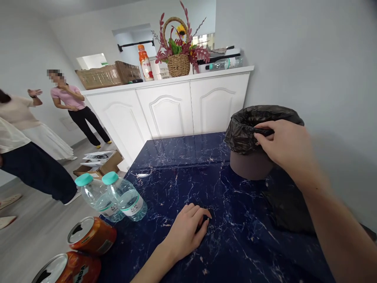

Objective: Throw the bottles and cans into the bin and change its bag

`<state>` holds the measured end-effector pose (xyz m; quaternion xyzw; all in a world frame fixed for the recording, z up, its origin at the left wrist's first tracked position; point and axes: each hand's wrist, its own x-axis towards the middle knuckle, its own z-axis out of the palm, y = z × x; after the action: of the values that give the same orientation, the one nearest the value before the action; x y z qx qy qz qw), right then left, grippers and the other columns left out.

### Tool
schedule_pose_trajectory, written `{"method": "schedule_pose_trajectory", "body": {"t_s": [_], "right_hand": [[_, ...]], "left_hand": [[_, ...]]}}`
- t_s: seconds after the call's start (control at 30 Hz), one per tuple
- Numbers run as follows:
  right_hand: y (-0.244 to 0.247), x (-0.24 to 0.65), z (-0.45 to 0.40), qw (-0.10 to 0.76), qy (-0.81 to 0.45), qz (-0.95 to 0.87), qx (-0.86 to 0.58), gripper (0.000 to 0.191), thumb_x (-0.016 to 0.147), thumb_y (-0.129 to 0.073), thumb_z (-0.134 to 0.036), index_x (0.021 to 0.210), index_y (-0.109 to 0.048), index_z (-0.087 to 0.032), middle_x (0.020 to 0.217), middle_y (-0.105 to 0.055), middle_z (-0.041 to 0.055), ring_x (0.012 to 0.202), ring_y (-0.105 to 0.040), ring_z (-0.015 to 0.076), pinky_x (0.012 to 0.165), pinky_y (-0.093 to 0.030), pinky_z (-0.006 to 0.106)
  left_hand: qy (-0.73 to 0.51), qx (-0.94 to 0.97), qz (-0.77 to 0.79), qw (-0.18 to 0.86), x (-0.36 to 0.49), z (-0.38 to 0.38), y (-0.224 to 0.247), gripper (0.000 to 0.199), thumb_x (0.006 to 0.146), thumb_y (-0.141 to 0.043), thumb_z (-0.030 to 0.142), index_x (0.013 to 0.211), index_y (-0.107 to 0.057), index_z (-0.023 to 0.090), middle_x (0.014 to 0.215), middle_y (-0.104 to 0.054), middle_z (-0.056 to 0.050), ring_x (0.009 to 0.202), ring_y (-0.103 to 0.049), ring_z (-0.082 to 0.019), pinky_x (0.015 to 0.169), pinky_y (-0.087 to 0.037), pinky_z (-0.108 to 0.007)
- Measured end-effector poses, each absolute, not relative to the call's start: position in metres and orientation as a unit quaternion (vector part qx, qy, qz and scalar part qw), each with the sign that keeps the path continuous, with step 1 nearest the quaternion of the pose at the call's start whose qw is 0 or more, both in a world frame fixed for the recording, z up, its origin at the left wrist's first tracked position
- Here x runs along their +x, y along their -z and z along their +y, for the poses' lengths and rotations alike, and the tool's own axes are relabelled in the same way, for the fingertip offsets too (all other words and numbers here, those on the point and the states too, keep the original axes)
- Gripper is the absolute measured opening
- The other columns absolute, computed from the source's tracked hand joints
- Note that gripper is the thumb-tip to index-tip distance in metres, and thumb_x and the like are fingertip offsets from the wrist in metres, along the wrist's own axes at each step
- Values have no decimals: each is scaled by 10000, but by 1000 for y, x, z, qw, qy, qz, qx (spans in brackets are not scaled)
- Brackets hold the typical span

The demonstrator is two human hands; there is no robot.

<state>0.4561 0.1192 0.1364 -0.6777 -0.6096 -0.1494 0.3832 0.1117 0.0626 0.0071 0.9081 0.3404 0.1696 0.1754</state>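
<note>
A brown bin [250, 165] stands at the back right of the dark blue marbled table [182, 169]. A black plastic bag [240, 137] lines it, folded over the rim. My right hand [282, 145] pinches the bag's edge at the front of the rim between thumb and fingers. My left hand [191, 228] rests on the table at front centre, fingers curled with a gap between thumb and forefinger; what lies in that gap, if anything, cannot be made out. More folded black plastic [291, 208] lies under my right forearm.
Two water bottles [129, 200] and two orange cans [94, 236] stand at the table's left edge. Behind is a white cabinet [167, 106] with a flower basket [178, 65], a juice bottle [145, 65] and cardboard boxes. Several people stand at the left.
</note>
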Motion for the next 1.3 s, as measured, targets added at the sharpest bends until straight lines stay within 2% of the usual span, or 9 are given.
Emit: {"method": "schedule_pose_trajectory", "body": {"t_s": [0.13, 0.27, 0.37, 0.57, 0.67, 0.77, 0.97, 1.13, 1.3], "right_hand": [[-141, 440, 112, 366, 167, -592, -698, 279, 963, -584, -337, 1147, -765, -233, 1064, -756, 145, 948, -718, 359, 857, -563, 550], [-150, 417, 101, 376, 147, -609, -683, 270, 963, -579, -318, 1132, -769, -225, 1122, -759, 125, 806, -714, 288, 818, -565, 506], [-157, 399, 92, 383, 105, -625, -672, 269, 958, -585, -319, 1132, -766, -221, 1123, -767, 104, 757, -722, 260, 818, -563, 492], [-165, 374, 76, 404, 14, -643, -650, 272, 925, -618, -396, 1097, -770, -252, 1047, -797, 82, 745, -754, 275, 762, -568, 469], [-168, 368, 67, 399, -17, -655, -642, 265, 906, -638, -434, 1068, -772, -272, 941, -803, 70, 722, -756, 287, 722, -565, 461], [-172, 363, 56, 393, -44, -668, -630, 260, 898, -655, -460, 1058, -769, -290, 881, -804, 52, 709, -758, 285, 689, -565, 444], [-181, 355, 34, 390, -80, -697, -597, 194, 907, -687, -454, 1025, -763, -320, 796, -787, 6, 629, -731, 236, 599, -548, 376], [-189, 352, 18, 376, -80, -737, -557, 103, 946, -681, -371, 982, -770, -333, 824, -774, -12, 620, -708, 189, 573, -537, 318], [-196, 353, 3, 349, -81, -770, -528, 115, 986, -659, -275, 988, -761, -329, 961, -766, -19, 670, -707, 141, 539, -516, 252]], "left_hand": [[-177, 908, 343, 165, 112, 60, -6, 168, 1066, -495, 203, 1171, -615, 256, 923, -670, -37, 912, -601, -234, 827, -481, -381], [-191, 911, 338, 141, 113, 56, -4, 168, 1045, -497, 161, 1145, -604, 243, 993, -697, -51, 900, -611, -226, 804, -484, -372], [-196, 908, 349, 126, 113, 53, -2, 171, 1044, -483, 147, 1137, -591, 243, 1012, -698, -42, 882, -616, -216, 810, -488, -370], [-216, 891, 385, 108, 112, 51, 2, 192, 1020, -465, 127, 1149, -570, 223, 970, -691, -50, 844, -629, -227, 764, -468, -379], [-264, 848, 438, 139, 108, 53, 4, 191, 1027, -455, 166, 1169, -566, 226, 889, -648, -30, 812, -623, -226, 754, -469, -379], [-327, 783, 491, 199, 104, 58, 6, 173, 1046, -459, 250, 1189, -555, 236, 910, -632, -25, 821, -625, -217, 768, -486, -370], [-400, 695, 517, 301, 98, 71, 6, 212, 1069, -463, 400, 1169, -532, 226, 897, -634, -14, 780, -609, -191, 723, -482, -321], [-408, 682, 518, 316, 95, 77, 3, 236, 1045, -506, 430, 1117, -566, 213, 841, -646, 0, 728, -607, -182, 701, -479, -306], [-414, 683, 515, 312, 94, 80, 1, 243, 1023, -553, 444, 995, -601, 207, 850, -688, -25, 753, -630, -198, 696, -492, -302]]}}
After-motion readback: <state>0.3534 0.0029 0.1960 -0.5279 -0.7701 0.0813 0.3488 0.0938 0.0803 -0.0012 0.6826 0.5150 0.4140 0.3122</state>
